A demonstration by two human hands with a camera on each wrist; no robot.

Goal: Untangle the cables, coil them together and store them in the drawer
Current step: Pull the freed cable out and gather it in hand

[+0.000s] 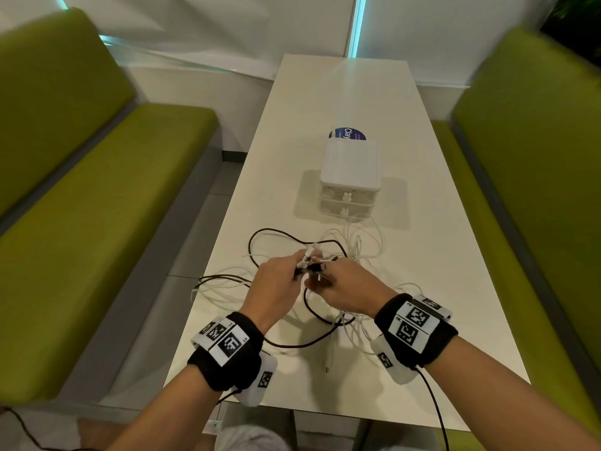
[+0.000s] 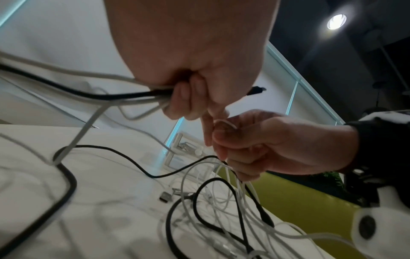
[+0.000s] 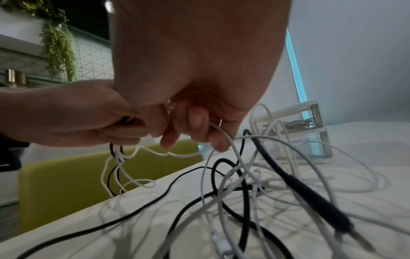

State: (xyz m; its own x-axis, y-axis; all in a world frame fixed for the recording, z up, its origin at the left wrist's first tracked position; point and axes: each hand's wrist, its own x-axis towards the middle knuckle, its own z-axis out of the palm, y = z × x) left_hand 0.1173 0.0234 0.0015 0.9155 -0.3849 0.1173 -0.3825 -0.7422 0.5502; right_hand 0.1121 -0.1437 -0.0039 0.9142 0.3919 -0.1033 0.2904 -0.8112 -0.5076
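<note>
A tangle of black cables (image 1: 276, 234) and white cables (image 1: 367, 242) lies spread over the near half of the white table (image 1: 422, 222). My left hand (image 1: 283, 281) is raised above it, fingers curled round a bunch of black and white cable ends (image 2: 142, 95). My right hand (image 1: 341, 284) sits close beside it, pinching a thin white cable (image 3: 224, 135) and gripping more strands (image 2: 230, 175) that hang to the table. A small white two-drawer box (image 1: 350, 177) stands further back, both drawers closed.
Green bench seats (image 1: 97, 190) run along both sides of the table. A round blue sticker (image 1: 347, 134) lies behind the drawer box. Some white cable loops (image 1: 221, 281) hang over the table's left edge. A black plug end (image 3: 319, 201) dangles near my right wrist.
</note>
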